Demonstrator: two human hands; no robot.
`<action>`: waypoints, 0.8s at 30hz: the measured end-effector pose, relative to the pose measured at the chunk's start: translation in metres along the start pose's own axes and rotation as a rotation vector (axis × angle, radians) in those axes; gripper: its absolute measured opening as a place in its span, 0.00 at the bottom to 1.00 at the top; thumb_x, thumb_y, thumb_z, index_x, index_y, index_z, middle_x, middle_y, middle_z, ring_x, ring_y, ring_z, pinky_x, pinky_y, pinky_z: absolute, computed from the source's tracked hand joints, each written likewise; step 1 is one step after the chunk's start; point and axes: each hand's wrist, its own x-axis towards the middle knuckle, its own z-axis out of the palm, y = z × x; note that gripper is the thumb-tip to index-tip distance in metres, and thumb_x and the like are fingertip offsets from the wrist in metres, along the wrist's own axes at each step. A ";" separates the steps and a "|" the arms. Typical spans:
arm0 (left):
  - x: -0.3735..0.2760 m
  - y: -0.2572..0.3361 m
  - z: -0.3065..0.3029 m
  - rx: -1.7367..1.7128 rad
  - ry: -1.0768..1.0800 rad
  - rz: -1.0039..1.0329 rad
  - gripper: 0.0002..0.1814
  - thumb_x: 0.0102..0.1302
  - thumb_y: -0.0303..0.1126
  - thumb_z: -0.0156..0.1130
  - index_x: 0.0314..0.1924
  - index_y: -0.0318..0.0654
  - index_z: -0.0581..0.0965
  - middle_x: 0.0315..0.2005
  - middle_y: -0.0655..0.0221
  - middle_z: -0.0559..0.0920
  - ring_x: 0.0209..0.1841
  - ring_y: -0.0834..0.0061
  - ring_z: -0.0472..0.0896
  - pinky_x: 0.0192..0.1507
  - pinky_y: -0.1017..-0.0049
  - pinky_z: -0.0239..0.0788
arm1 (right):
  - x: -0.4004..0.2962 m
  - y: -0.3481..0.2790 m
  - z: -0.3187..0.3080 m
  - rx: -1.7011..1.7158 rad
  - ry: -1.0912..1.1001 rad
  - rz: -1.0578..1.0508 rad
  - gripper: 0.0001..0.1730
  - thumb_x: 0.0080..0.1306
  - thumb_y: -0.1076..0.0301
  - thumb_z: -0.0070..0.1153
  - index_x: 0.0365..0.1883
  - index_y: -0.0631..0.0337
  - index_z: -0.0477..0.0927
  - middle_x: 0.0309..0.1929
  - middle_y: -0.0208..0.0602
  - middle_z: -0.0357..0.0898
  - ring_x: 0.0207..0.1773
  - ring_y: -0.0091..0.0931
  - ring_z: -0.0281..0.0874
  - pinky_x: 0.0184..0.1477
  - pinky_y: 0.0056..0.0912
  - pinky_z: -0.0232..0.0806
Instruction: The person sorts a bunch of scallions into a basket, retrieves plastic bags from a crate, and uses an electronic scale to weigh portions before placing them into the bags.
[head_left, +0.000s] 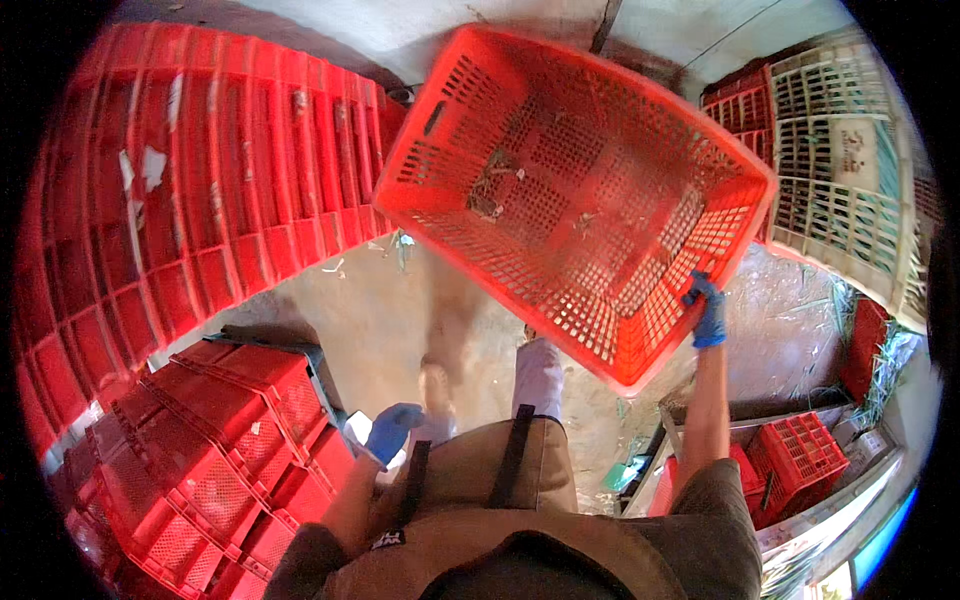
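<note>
A large red plastic crate with perforated walls is tilted in front of me, its open top facing me. Bits of dry plant litter lie in its bottom. My right hand, in a blue glove, grips the crate's near right end wall at the rim. My left hand, also blue-gloved, hangs by my left hip, apart from the crate. No object shows in it, but its fingers blur together, so I cannot tell how far they are closed.
Stacked red crates rise at the left, with more red crates below them. Pale slatted crates stand at the right. A smaller red crate sits in a container lower right. The floor has scattered plant scraps.
</note>
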 end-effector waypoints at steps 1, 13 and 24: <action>0.002 -0.016 -0.012 0.157 -0.034 0.065 0.09 0.59 0.25 0.51 0.39 0.31 0.74 0.32 0.64 0.79 0.36 0.76 0.76 0.42 0.76 0.68 | -0.022 -0.006 0.014 0.040 0.040 -0.030 0.11 0.48 0.64 0.55 0.28 0.60 0.74 0.18 0.26 0.67 0.17 0.20 0.63 0.20 0.21 0.60; 0.002 0.064 -0.039 -0.282 -0.565 0.078 0.23 0.64 0.46 0.44 0.46 0.32 0.69 0.43 0.57 0.75 0.44 0.63 0.75 0.48 0.69 0.66 | -0.352 -0.057 0.176 -0.245 0.306 -0.525 0.20 0.44 0.70 0.64 0.33 0.69 0.72 0.32 0.37 0.76 0.32 0.21 0.71 0.35 0.24 0.65; -0.139 0.244 0.115 -0.807 -1.045 -0.228 0.60 0.44 0.65 0.57 0.61 0.25 0.43 0.60 0.46 0.51 0.61 0.50 0.52 0.59 0.50 0.45 | -0.593 -0.063 0.105 -0.737 0.362 -0.518 0.26 0.44 0.64 0.63 0.40 0.69 0.70 0.34 0.39 0.75 0.38 0.23 0.72 0.40 0.26 0.66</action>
